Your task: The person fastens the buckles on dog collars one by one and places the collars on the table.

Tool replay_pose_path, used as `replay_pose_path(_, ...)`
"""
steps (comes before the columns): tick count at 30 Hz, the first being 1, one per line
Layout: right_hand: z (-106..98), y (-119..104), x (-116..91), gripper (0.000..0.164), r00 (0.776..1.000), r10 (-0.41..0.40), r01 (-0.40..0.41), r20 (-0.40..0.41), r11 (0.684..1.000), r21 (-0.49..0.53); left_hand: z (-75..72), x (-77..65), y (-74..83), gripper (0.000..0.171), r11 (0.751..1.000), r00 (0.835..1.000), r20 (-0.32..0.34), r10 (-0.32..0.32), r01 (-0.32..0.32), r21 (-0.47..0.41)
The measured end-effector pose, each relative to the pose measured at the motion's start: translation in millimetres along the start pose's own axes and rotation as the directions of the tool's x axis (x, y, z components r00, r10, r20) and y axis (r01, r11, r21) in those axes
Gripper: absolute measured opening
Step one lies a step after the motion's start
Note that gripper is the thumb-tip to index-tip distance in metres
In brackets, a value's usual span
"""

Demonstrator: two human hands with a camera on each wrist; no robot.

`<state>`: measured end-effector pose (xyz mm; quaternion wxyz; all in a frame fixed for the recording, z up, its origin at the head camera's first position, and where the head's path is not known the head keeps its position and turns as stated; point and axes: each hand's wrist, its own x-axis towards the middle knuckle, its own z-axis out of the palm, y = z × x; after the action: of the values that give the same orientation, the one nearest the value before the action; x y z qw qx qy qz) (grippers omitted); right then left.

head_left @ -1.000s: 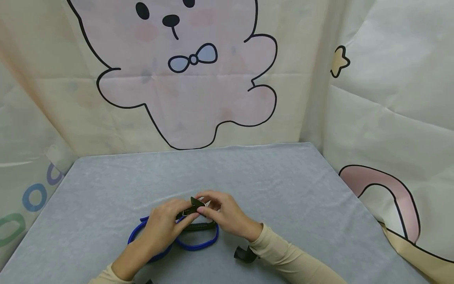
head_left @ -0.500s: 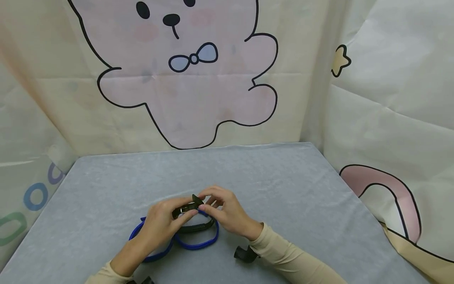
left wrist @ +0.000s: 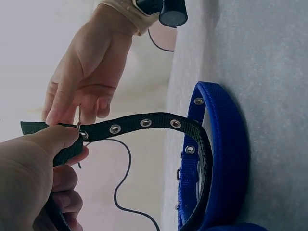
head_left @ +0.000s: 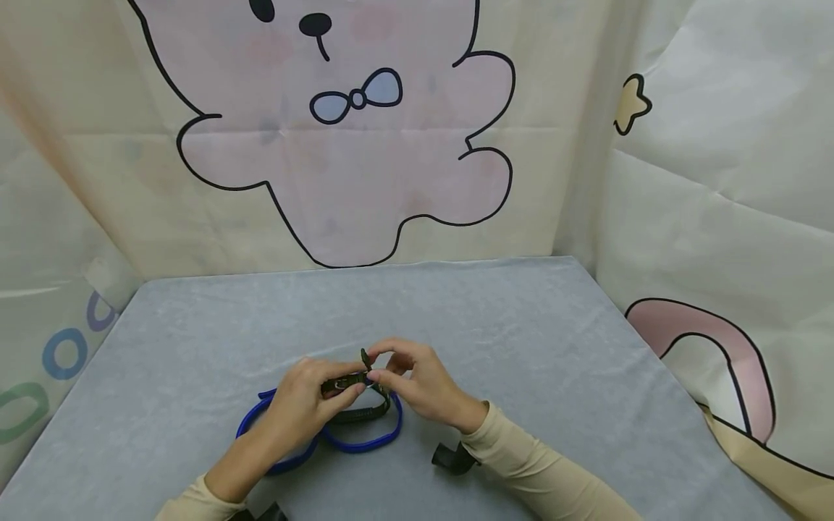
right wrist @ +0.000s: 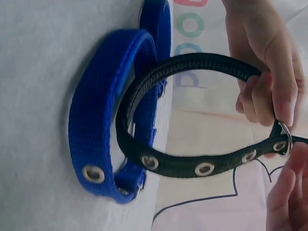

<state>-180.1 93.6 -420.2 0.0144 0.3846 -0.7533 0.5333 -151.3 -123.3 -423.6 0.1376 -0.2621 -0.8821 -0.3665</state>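
Observation:
A dark green pet collar (right wrist: 204, 168) with metal eyelets is held in a loop just above the table. My left hand (head_left: 306, 398) grips its buckle end between thumb and fingers. The strap passes through a metal ring (right wrist: 285, 137) there, and its free tip (head_left: 365, 358) sticks up. My right hand (head_left: 423, 383) pinches the strap by the ring with thumb and fingertips; in the left wrist view part of that contact is hidden. Beneath and behind the green loop, blue webbing with eyelets (left wrist: 226, 149) lies in two loops; whether it is one collar or two, I cannot tell.
Grey cloth covers the table (head_left: 521, 333). Black devices are strapped at the wrists, one by the right cuff (head_left: 454, 459) and one by the left (head_left: 270, 512). Printed fabric curtains (head_left: 391, 174) stand behind the table and at both sides.
The strap's free tip has turned from slanting to nearly upright between my right fingers. More of the green loop shows below the hands. The blue loops stay in place.

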Motion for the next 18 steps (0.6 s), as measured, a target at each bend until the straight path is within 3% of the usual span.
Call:
replay_pose_path(4,-1.1,-0.3,1.0,0.024,1.000,0.001,-0.001,0.027,1.000,-0.016,-0.3,0.1,1.0,0.024,0.999,0.999,0.033,-0.043,0.043,0.007)
replay_pose_path(10,2.2,0.3,0.8,0.021,0.998,-0.027,0.028,0.048,0.999,-0.021,0.8,-2.9,1.1,0.026,0.997,0.996,0.077,-0.033,0.028,0.067)
replay_pose_path(18,6.0,0.7,1.6,0.021,0.996,-0.090,0.090,0.013,0.996,-0.013,-2.8,-1.8,0.6,0.029,0.990,0.979,0.150,-0.138,0.130,0.063)
